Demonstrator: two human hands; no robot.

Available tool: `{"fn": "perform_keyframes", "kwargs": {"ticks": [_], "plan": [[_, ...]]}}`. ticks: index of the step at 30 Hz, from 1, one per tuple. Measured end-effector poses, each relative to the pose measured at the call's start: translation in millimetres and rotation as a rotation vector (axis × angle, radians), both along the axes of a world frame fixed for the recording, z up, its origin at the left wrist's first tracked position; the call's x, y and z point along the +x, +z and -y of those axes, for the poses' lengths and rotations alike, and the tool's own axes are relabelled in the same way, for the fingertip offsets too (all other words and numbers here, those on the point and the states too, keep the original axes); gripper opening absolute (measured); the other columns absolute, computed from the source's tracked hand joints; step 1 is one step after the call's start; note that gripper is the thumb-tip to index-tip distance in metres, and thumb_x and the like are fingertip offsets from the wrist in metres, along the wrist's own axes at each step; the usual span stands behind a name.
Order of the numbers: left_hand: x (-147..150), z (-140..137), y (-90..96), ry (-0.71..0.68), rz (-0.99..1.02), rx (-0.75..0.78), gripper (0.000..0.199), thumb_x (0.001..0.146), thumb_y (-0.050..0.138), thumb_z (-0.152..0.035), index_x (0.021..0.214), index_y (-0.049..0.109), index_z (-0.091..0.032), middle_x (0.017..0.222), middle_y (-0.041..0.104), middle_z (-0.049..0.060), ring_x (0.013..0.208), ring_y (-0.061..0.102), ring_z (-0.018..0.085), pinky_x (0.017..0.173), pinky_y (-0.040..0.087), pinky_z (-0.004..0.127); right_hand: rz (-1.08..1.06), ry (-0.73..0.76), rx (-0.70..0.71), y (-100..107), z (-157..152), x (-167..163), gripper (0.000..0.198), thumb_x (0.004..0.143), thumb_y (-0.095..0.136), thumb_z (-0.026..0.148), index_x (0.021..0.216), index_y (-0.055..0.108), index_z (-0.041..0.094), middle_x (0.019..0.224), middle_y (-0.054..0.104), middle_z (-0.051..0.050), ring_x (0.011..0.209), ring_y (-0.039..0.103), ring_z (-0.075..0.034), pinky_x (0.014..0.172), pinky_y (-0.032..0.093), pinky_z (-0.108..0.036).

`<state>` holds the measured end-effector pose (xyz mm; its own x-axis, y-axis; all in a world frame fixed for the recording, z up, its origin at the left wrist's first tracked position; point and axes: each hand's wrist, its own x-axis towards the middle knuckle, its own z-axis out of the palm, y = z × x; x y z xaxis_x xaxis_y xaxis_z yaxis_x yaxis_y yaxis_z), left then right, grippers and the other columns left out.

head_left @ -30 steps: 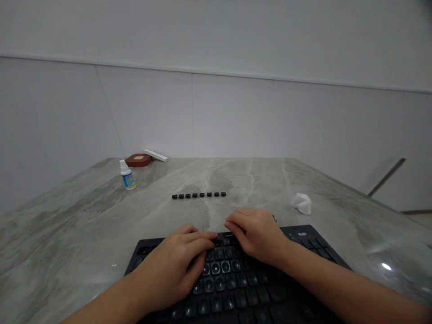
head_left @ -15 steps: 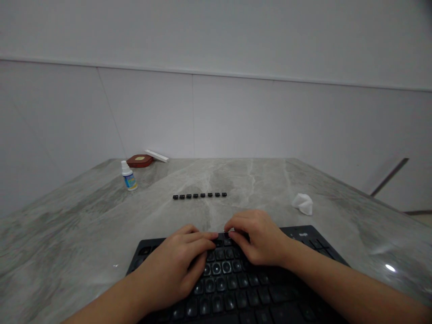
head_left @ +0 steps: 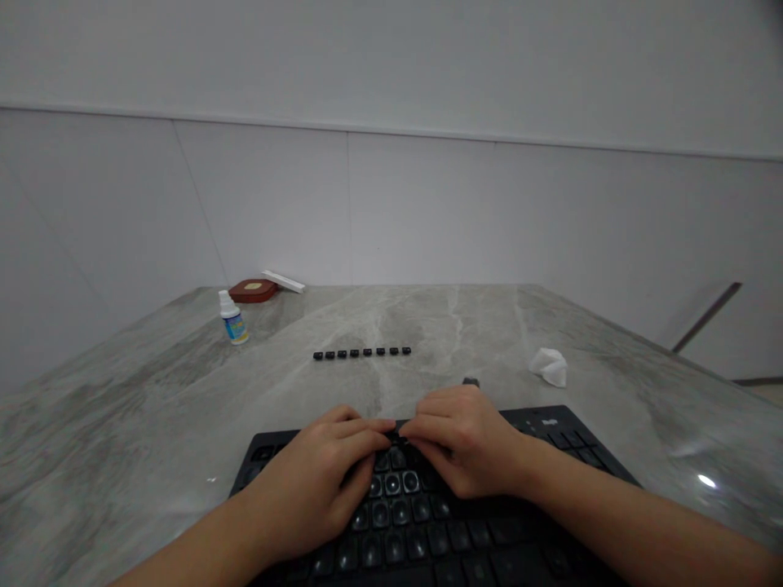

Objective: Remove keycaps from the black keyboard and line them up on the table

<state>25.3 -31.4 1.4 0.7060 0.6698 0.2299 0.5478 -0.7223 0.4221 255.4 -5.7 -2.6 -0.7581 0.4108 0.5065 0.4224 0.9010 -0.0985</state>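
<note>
A black keyboard (head_left: 400,514) lies in front of me, its keys shiny in the middle. My left hand (head_left: 333,469) rests on it from the left, fingers stretched to the top row near the middle. My right hand (head_left: 468,436) is closed, its fingertips pinched at the same top row, right beside my left fingertips. Behind its knuckles pokes the dark grey end (head_left: 471,381) of a small tool, mostly hidden by the hand. Beyond the keyboard, several small black keycaps (head_left: 368,352) stand in a straight row on the table.
The grey marbled table (head_left: 152,424) runs back to a pale wall. At the left stands a white spray bottle (head_left: 233,319) with a blue label. Behind it lie a reddish-brown box (head_left: 252,291) and a white bar (head_left: 285,282). A crumpled white tissue (head_left: 549,367) lies at the right.
My right hand has shifted slightly left and turned, its fingertips nearer my left ones. The tool's dark end now shows behind it; thin pale wire visible at its fingertips before is now hidden.
</note>
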Motion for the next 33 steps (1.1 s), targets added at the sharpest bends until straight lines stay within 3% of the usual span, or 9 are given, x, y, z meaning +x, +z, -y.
{"fn": "perform_keyframes", "kwargs": {"ticks": [14,22,27,33], "plan": [[0.2,1.5,-0.2,-0.004,0.017,0.022,0.03,0.089,0.042,-0.011,0.109,0.062,-0.02,0.122,0.062,0.005,0.1,0.057,0.019,0.088,0.05,0.036,0.236,-0.087,0.037,5.0,0.8,2.5,0.016,0.079,0.052,0.017,0.086,0.066,0.02,0.065,0.058,-0.001,0.056,0.048,-0.014,0.051,0.029,-0.029],[0.4,1.2,1.6,0.004,-0.007,0.014,0.03,0.089,0.042,-0.01,0.109,0.062,-0.02,0.122,0.061,0.005,0.1,0.057,0.02,0.088,0.05,0.037,0.157,-0.117,-0.133,2.4,0.3,0.5,0.023,0.081,0.05,0.016,0.095,0.068,0.02,0.072,0.066,-0.002,0.06,0.056,-0.014,0.054,0.034,-0.026],[0.3,0.6,0.6,-0.003,0.005,0.0,0.031,0.088,0.042,-0.009,0.109,0.061,-0.02,0.124,0.06,0.004,0.102,0.056,0.019,0.089,0.049,0.036,0.115,-0.225,-0.273,2.7,2.7,-2.7,0.02,0.082,0.051,0.017,0.089,0.07,0.02,0.076,0.07,-0.003,0.069,0.063,-0.016,0.061,0.039,-0.026],[0.0,0.3,1.0,-0.004,0.011,0.005,0.031,0.088,0.042,-0.008,0.109,0.062,-0.02,0.123,0.061,0.005,0.102,0.056,0.02,0.088,0.05,0.037,0.125,-0.308,-0.312,4.6,3.6,-5.6,0.02,0.081,0.052,0.017,0.086,0.07,0.021,0.072,0.071,-0.003,0.066,0.064,-0.016,0.059,0.038,-0.026]]}}
